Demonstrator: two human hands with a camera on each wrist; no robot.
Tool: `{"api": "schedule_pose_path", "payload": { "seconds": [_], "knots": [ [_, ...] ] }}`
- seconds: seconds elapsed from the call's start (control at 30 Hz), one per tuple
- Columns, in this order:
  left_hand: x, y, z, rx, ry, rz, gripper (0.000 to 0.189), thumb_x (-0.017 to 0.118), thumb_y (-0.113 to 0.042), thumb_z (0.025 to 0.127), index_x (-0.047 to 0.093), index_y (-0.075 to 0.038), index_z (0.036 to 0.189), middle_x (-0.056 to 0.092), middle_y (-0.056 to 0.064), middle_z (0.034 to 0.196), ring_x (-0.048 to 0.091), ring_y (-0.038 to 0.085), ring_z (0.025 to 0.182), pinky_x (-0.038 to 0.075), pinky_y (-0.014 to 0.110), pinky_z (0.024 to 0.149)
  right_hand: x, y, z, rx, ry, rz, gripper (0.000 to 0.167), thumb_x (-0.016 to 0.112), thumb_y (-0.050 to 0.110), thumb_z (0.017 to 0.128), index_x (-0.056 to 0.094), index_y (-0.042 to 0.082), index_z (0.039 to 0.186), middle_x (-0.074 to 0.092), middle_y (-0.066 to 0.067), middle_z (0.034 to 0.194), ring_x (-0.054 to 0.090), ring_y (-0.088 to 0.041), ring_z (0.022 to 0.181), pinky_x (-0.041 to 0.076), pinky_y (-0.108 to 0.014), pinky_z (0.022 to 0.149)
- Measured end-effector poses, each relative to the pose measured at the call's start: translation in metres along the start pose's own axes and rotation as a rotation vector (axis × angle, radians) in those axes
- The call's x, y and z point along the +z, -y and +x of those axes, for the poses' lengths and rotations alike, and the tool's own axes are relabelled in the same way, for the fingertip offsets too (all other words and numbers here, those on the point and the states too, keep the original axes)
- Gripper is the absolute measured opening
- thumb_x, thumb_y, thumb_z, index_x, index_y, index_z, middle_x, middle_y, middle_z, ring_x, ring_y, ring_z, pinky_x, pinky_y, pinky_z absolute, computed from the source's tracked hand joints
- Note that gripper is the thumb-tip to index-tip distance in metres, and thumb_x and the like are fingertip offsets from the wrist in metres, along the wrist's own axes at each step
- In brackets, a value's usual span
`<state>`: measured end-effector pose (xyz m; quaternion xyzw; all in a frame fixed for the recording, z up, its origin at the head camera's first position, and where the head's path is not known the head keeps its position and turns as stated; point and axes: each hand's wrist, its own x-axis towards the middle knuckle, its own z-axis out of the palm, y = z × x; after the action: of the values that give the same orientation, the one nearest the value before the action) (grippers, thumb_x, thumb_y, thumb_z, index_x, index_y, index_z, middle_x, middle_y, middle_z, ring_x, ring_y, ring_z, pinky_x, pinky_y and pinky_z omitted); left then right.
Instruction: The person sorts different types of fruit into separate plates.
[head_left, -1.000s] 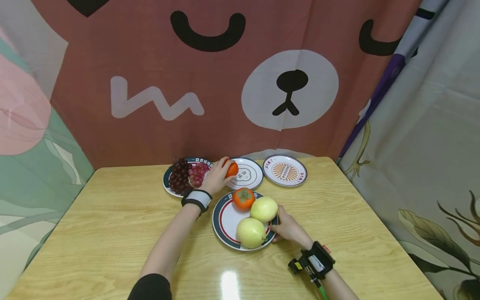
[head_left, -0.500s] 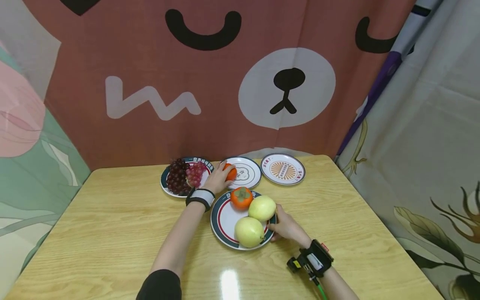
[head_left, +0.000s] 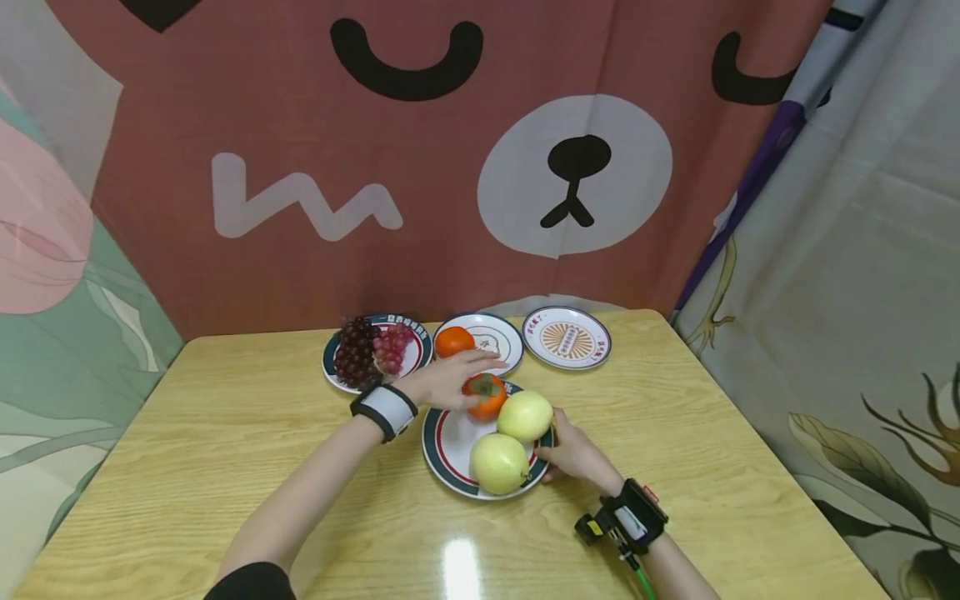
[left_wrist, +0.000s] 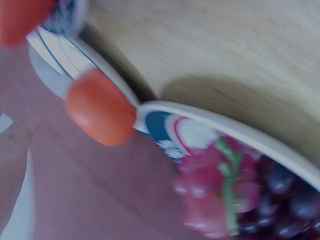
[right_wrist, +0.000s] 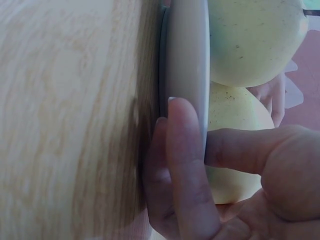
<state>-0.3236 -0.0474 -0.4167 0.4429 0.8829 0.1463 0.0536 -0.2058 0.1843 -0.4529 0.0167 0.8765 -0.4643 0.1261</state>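
Note:
My left hand [head_left: 442,383] reaches over the front plate [head_left: 437,457], its fingers extended across and beside an orange persimmon [head_left: 495,406] with a green-brown calyx. Thumb and fingers straddle this fruit; no firm grip shows. Two pale yellow-green round fruits, one nearer [head_left: 498,464] and one farther [head_left: 527,416], share the plate. At the plate's right rim, my right hand [head_left: 573,454] pinches the edge, thumb on top and fingers below, as the right wrist view shows. Another persimmon [head_left: 454,341] sits on the white middle back plate [head_left: 513,357]. The left hand is out of its own wrist view.
At the back left, a dark-rimmed plate [head_left: 422,360] holds dark grapes [head_left: 356,353] and pink grapes [head_left: 392,347]. A white plate with a sunburst print [head_left: 567,338] lies at the back right. Behind the wooden table [head_left: 187,467] hangs a printed curtain [head_left: 442,275].
My left hand has let go of a persimmon on the middle back plate and moved toward the front plate, over the other persimmon. The right hand keeps its hold on the rim.

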Motion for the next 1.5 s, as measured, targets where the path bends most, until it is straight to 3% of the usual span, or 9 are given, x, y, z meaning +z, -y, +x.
{"api": "schedule_pose_path", "payload": {
  "seconds": [0.13,0.4,0.53,0.7,0.93,1.13,1.27,1.4,1.5],
  "knots": [
    [0.010,-0.012,-0.002,0.069,0.104,0.094,0.074,0.069,-0.025,0.077,0.038,-0.028,0.145,0.030,0.007,0.154,0.029,0.033,0.138,0.036,0.050,0.108,-0.002,0.001,0.000,-0.016,-0.015,-0.013,0.072,0.063,-0.006,0.083,0.026,-0.003,0.145,0.054,-0.035,0.114,0.061,-0.020,0.052,0.055,-0.033,0.050],
    [0.041,-0.003,0.003,0.053,0.057,0.219,0.064,0.065,-0.032,0.085,0.038,-0.030,0.143,0.029,0.006,0.151,0.037,0.030,0.126,0.043,0.043,0.102,0.001,-0.001,0.001,-0.008,0.000,-0.003,0.072,0.064,-0.005,0.083,0.026,-0.004,0.144,0.055,-0.034,0.113,0.061,-0.020,0.052,0.055,-0.033,0.050],
    [0.040,-0.001,0.008,0.064,-0.006,0.185,0.060,0.065,-0.030,0.084,0.042,-0.026,0.140,0.035,0.008,0.145,0.039,0.032,0.124,0.040,0.046,0.104,0.002,-0.002,0.001,-0.010,-0.006,-0.007,0.072,0.064,-0.005,0.083,0.026,-0.005,0.144,0.056,-0.033,0.110,0.061,-0.019,0.051,0.055,-0.033,0.049],
    [0.025,0.005,0.021,-0.003,-0.085,0.145,0.059,0.064,-0.032,0.087,0.042,-0.022,0.141,0.035,0.012,0.145,0.037,0.035,0.130,0.042,0.050,0.102,0.001,-0.001,0.001,-0.007,-0.010,-0.016,0.072,0.063,-0.004,0.084,0.025,-0.003,0.145,0.057,-0.033,0.108,0.061,-0.019,0.049,0.055,-0.033,0.048],
    [0.023,0.018,0.042,-0.138,-0.104,0.238,0.063,0.063,-0.032,0.091,0.036,-0.020,0.146,0.029,0.015,0.151,0.031,0.036,0.138,0.045,0.049,0.101,0.001,0.001,0.001,0.021,0.006,0.001,0.070,0.061,-0.004,0.086,0.026,0.000,0.146,0.057,-0.029,0.108,0.062,-0.019,0.050,0.055,-0.033,0.050],
    [0.031,0.020,0.053,-0.179,-0.120,0.305,0.061,0.058,-0.035,0.094,0.035,-0.015,0.147,0.034,0.019,0.150,0.031,0.035,0.140,0.027,0.049,0.116,0.001,0.000,0.000,-0.001,-0.005,0.006,0.071,0.063,-0.005,0.085,0.025,-0.002,0.145,0.055,-0.033,0.110,0.061,-0.019,0.049,0.055,-0.033,0.049],
    [0.032,0.017,0.059,-0.219,-0.081,0.323,0.064,0.053,-0.038,0.096,0.028,-0.016,0.150,0.033,0.018,0.152,0.029,0.031,0.143,0.018,0.047,0.120,0.002,-0.001,0.002,0.001,-0.001,-0.013,0.073,0.063,-0.004,0.084,0.024,-0.003,0.146,0.053,-0.035,0.117,0.060,-0.018,0.050,0.055,-0.032,0.049],
    [0.033,0.016,0.061,-0.257,-0.049,0.269,0.065,0.043,-0.045,0.098,0.019,-0.020,0.153,0.022,0.014,0.158,0.019,0.029,0.147,0.014,0.046,0.121,0.000,-0.002,0.002,0.003,-0.006,-0.024,0.073,0.063,-0.004,0.084,0.024,-0.004,0.146,0.051,-0.036,0.120,0.060,-0.019,0.051,0.055,-0.032,0.049],
    [0.032,0.011,0.053,-0.269,-0.105,0.163,0.061,0.043,-0.042,0.099,0.025,-0.019,0.152,0.020,0.015,0.158,0.017,0.030,0.147,0.019,0.047,0.119,0.000,-0.002,0.002,-0.001,-0.011,-0.018,0.072,0.063,-0.003,0.084,0.025,-0.003,0.145,0.054,-0.035,0.113,0.060,-0.019,0.050,0.055,-0.032,0.049]
  ]
}}
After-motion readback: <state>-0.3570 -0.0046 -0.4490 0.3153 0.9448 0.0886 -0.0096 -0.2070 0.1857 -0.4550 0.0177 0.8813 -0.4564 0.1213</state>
